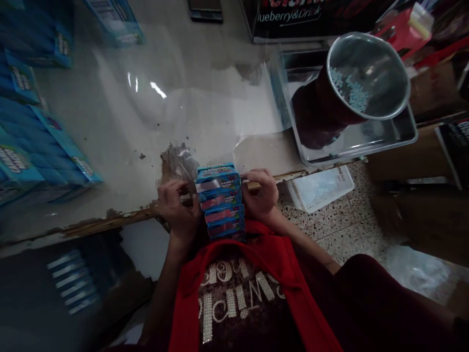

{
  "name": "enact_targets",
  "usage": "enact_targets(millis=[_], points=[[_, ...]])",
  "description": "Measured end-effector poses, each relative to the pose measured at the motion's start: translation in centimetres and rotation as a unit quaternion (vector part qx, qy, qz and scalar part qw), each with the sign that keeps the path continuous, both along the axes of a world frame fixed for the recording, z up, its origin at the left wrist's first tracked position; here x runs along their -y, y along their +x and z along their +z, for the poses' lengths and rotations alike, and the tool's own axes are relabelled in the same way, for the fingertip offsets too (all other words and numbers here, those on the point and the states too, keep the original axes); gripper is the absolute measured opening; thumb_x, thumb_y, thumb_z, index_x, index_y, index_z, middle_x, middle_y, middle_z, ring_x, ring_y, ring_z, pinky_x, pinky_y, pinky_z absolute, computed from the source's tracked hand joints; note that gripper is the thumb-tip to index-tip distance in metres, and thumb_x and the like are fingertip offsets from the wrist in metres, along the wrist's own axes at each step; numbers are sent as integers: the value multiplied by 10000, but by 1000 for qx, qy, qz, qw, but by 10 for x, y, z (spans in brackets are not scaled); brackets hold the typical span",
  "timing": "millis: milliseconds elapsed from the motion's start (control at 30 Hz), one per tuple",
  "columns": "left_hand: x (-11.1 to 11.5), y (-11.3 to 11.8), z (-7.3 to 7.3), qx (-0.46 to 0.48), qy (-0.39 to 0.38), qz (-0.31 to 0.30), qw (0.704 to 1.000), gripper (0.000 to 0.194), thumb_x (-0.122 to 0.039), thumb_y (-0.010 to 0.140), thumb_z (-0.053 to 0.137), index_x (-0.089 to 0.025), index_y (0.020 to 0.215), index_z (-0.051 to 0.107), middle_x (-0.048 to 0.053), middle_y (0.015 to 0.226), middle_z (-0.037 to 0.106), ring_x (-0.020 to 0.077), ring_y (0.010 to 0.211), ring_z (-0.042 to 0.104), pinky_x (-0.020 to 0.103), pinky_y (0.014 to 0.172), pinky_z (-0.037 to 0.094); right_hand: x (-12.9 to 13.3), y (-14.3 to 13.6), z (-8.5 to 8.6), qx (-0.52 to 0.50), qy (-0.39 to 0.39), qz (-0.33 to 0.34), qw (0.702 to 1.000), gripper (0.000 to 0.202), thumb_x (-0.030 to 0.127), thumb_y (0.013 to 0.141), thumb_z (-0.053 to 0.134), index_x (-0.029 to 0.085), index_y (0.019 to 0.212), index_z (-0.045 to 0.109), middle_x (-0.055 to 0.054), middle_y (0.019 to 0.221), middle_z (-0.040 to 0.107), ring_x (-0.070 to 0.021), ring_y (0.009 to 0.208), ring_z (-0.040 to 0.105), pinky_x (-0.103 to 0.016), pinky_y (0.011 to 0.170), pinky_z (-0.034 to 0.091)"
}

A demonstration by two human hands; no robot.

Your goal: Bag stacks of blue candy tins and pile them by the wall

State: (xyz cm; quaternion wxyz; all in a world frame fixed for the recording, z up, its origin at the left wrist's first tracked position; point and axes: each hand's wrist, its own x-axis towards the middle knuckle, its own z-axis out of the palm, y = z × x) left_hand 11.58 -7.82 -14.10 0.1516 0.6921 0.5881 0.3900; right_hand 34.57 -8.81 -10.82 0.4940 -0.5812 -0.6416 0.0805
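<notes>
Boxes — stacked between left hand and right hand.

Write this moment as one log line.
Blue pack stack: at edge of table | left hand: beside it | right hand: opposite side | grip: unclear | metal cup: on clear tray, blue pieces inside

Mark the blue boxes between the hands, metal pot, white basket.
Blue boxes (222, 213), head view: middle box's side.
Metal pot (385, 73), head view: bare inner wall.
White basket (346, 179), head view: right end wall.
</notes>
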Motion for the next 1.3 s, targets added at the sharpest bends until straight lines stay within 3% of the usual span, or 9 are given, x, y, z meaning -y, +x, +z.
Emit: enact_targets(millis=[100,333,433,567,667,800,933,1133,1300], points=[[1,1,5,-94,68,5,993,78,-247,1012,623,-246,1059,686,93,1050,760,248,973,735,371,837,573,1,-7,0,-35,-31,-39,998,120,281,1001,579,271,1118,556,-27,916,722,-206,838,705,-404,821,584],[-4,-6,6,-149,112,-27,982,140,-209,1035,593,-238,924,673,47,940,753,181,834,702,283,713,484,-1,-13,-10,-83,-157,-25,984,126,364,1056,527,244,1028,552,20,822,672,-132,653,587,-283,650,465],[-6,-9,8,-171,116,-39,978,97,-226,1022,645,-216,929,670,53,945,743,172,826,675,267,687,427,-2,-5,-11,-9,-102,-6,995,108,292,1073,534,238,1000,593,9,812,700,-144,684,626,-298,682,467],[-8,-14,12,-182,84,-83,976,95,-202,1019,658,-193,926,676,64,930,734,164,807,653,263,678,391,2,8,-12,124,3,77,989,89,235,1071,598,239,1001,653,-47,988,803,-187,863,714,-349,777,511],[-10,-16,14,-187,92,-115,971,190,-214,1050,600,-190,871,658,71,912,729,162,773,639,275,661,372,3,13,-11,101,-9,94,990,151,216,1073,595,239,929,634,-55,1011,805,-181,887,723,-339,796,551],[-3,-19,16,-211,158,-155,952,301,-242,1057,600,-201,760,624,34,746,648,153,616,531,301,590,309,10,19,-10,90,-1,149,985,215,202,1075,591,233,862,604,-41,933,792,-154,796,692,-297,737,539],[22,-21,15,-214,167,-212,939,292,-278,1091,545,-206,863,712,28,736,659,160,616,586,292,578,356,33,31,-10,132,20,186,973,268,205,1082,576,227,815,597,-42,856,764,-161,760,663,-299,712,519],[61,-27,18,-203,148,-244,936,281,-280,1094,520,-201,933,738,47,793,711,162,620,621,300,578,400,71,46,4,138,-16,258,956,248,182,1076,552,224,839,611,-73,944,768,-184,818,644,-329,767,538],[61,-15,31,-239,159,-183,940,297,-229,1043,573,-200,762,664,40,743,664,168,643,616,307,584,338,69,48,2,178,-6,230,957,255,196,1060,563,233,809,592,-51,864,723,-186,788,594,-331,735,471]])
